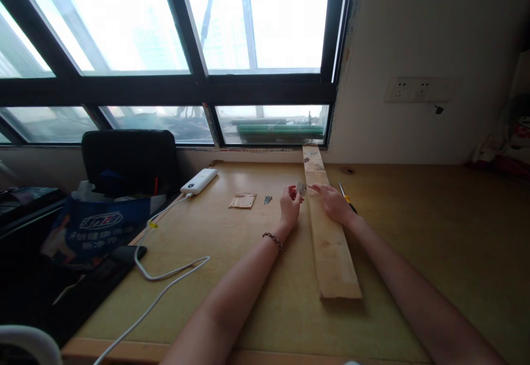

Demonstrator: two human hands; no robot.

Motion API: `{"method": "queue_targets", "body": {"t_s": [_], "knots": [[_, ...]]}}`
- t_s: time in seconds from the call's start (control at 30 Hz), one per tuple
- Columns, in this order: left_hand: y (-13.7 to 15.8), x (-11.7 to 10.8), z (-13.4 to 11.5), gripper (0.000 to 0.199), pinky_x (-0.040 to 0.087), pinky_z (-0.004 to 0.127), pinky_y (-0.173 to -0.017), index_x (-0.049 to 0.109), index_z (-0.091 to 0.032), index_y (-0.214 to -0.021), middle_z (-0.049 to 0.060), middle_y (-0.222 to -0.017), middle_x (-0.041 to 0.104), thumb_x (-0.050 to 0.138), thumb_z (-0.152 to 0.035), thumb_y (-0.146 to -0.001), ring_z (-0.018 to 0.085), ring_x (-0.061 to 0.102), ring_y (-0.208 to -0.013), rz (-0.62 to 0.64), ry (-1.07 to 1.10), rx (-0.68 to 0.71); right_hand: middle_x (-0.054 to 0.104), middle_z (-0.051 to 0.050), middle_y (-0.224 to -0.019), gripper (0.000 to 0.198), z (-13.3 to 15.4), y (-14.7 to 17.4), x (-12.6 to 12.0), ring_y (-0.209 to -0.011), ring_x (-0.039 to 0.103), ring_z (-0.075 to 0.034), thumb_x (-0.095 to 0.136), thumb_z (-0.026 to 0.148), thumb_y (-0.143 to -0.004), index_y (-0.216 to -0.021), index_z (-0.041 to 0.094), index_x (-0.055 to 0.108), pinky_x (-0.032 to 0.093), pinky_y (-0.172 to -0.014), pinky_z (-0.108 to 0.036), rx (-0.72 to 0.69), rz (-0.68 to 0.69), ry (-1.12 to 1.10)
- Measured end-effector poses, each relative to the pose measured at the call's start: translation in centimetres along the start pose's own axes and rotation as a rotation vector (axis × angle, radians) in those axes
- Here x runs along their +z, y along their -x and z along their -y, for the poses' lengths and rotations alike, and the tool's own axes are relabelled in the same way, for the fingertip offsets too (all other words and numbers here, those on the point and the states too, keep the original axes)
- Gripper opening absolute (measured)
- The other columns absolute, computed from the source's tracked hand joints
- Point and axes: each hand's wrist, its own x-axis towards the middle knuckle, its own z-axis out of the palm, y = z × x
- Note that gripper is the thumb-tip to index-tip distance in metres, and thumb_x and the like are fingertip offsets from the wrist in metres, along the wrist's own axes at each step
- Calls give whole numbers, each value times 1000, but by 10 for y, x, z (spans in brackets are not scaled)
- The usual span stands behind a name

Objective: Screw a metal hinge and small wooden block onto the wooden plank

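Note:
My left hand is closed on a small metal hinge, pinched between thumb and fingers at the left edge of a long wooden board. My right hand lies over the board, its index finger stretched towards the hinge; whether the fingertip touches it I cannot tell. Just right of that hand is a screwdriver with a yellow and black handle, partly hidden by the hand. Several screws lie left of my left hand, beside a small flat wooden piece.
The yellowish table reaches the window wall. At its left edge are a white power bank and its white cable. A dark chair and a blue bag stand beyond that edge. The board's far end meets the window sill.

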Motion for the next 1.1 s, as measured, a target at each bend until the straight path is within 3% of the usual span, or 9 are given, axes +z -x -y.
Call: {"method": "queue_targets", "body": {"t_s": [0.13, 0.23, 0.37, 0.47, 0.73, 1.1], "knots": [[-2, -28, -8, 18, 48, 24, -60, 54, -14, -89, 6, -77, 64, 54, -28, -77, 12, 62, -60, -62, -31, -42, 53, -7, -121, 67, 1, 13, -10, -110, 48, -20, 35, -4, -68, -130, 22, 36, 38, -95, -39, 1, -73, 41], [-8, -75, -13, 22, 50, 25, -63, 56, -14, -91, 6, -79, 66, 56, -31, -76, 13, 64, -64, -107, -132, -27, 54, -8, -119, 62, -2, 33, -21, -109, 49, -22, 34, -2, -72, -129, 22, 37, 39, -94, -39, 49, -146, 70], [-22, -139, -9, 19, 50, 22, -63, 57, -14, -93, 7, -81, 67, 52, -25, -78, 13, 65, -68, -271, -340, -94, 54, -9, -119, 57, -8, 63, -28, -107, 51, -23, 34, 1, -75, -127, 21, 39, 40, -94, -39, 113, -242, 125], [-29, -165, 0, 17, 51, 22, -59, 57, -12, -90, 9, -81, 67, 52, -21, -77, 14, 66, -64, -352, -378, -176, 54, -9, -119, 56, -13, 77, -25, -105, 53, -23, 35, 2, -74, -127, 19, 38, 43, -91, -39, 165, -316, 159], [-33, -172, 22, 17, 51, 22, -57, 58, -11, -88, 8, -78, 68, 51, -13, -72, 15, 66, -61, -347, -429, -233, 55, -9, -117, 55, -17, 82, -15, -104, 54, -22, 35, 3, -74, -127, 18, 38, 44, -91, -38, 187, -290, 188], [-33, -177, 19, 19, 48, 21, -57, 60, -11, -87, 10, -83, 67, 52, -14, -70, 15, 65, -64, -362, -699, -230, 57, -11, -112, 54, -13, 81, -15, -101, 55, -23, 36, 4, -75, -127, 17, 38, 46, -87, -37, 192, -274, 209]]}}
